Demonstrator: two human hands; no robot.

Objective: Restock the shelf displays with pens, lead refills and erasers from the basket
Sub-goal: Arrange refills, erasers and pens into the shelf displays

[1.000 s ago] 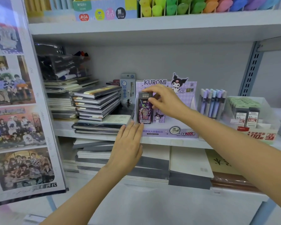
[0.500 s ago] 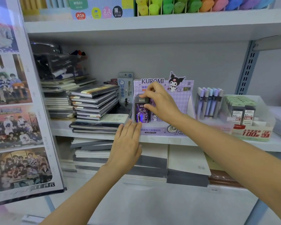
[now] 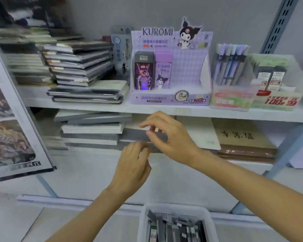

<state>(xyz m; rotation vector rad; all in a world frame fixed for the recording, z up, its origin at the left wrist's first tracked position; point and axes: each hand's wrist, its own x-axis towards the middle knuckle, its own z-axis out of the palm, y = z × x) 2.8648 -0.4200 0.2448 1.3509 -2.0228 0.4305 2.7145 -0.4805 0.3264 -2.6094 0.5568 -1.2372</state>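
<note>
With both hands empty, right hand (image 3: 171, 137) and left hand (image 3: 133, 165) grips loosely spread, we reach into the basket (image 3: 143, 217) for 1 lead refill box, seating it upright beside the 2 boxes in the Kuromi display (image 3: 187, 70)

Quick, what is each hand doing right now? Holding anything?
Left hand: fingers loosely curled, holding nothing visible.
Right hand: open, empty, below the shelf edge.

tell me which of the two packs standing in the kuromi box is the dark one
The left pack, black with a glowing purple figure, standing against the box's left wall. Its neighbour on the right is pale lilac with the cartoon character.
</note>
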